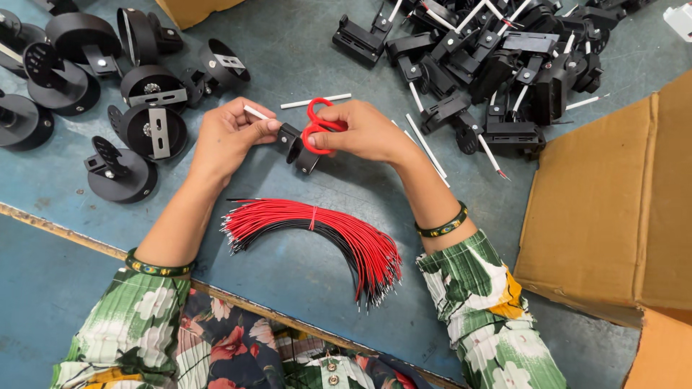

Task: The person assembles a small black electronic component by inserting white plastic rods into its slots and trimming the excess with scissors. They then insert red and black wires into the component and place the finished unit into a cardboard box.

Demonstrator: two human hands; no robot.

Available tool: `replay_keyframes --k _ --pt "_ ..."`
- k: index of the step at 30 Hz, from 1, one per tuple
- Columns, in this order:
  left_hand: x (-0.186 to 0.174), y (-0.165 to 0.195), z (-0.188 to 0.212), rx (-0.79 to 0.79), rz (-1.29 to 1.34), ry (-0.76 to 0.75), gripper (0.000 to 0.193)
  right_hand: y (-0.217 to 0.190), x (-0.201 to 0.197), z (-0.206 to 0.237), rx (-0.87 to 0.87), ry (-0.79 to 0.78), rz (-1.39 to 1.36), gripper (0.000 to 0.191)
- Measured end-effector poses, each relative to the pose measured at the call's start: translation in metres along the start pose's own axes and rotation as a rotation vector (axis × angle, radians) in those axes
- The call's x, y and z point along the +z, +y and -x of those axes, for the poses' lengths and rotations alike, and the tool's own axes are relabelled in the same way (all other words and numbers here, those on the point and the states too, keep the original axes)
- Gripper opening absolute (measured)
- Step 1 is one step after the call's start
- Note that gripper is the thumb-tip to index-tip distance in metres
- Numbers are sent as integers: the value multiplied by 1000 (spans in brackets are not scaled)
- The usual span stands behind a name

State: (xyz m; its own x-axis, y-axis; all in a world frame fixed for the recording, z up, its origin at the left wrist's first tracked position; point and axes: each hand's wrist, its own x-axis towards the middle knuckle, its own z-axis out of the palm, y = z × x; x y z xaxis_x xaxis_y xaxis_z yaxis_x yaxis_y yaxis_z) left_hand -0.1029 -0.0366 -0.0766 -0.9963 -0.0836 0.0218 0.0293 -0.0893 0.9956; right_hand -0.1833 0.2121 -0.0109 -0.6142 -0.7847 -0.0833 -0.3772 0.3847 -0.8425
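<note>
- Floral sleeves in green, white and orange fill the bottom edge, closest to the viewer, each wrist wearing a dark bangle.
- Blue-grey bench carries everything, with a worn wooden strip along its near edge.
- Big cardboard box lies at the right, its flap open toward the middle.
- Black bracket parts, many with white tubes sticking out, are heaped at the top right.
- Round black housings with metal clips are scattered over the top left.
- Bundle of red and black wires, tied near its middle, curves across the bench just below both hands, its bare ends fanned out left and lower right.
- Left hand is curled, pinching a thin white tube between thumb and fingertips, beside the small black part.
- Right hand is closed around a small black bracket piece, with red-handled scissors held against it; the red loops show between the two hands.
- Loose white tubes lie on the bench just above and right of the hands.
</note>
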Motion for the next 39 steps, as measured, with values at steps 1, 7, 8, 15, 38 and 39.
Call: replay_keyframes --k 1,7,8,15,38,39 --pt "0 0 0 -8 -16 2 12 0 0 0 -10 -1 5 24" --pt "1 3 -8 -82 -160 -9 19 3 5 0 -39 -6 -88 27" --pt "2 4 -8 -76 -178 -20 21 3 6 0 -39 -6 -109 27" --pt "-10 14 2 -108 -45 -113 19 6 5 -5 -45 -41 -186 22" --pt "-1 3 3 -53 -44 -151 27 -5 8 -6 19 -15 -235 22" --pt "0 3 4 -56 -13 -197 30 -7 7 -6 40 -11 -223 22"
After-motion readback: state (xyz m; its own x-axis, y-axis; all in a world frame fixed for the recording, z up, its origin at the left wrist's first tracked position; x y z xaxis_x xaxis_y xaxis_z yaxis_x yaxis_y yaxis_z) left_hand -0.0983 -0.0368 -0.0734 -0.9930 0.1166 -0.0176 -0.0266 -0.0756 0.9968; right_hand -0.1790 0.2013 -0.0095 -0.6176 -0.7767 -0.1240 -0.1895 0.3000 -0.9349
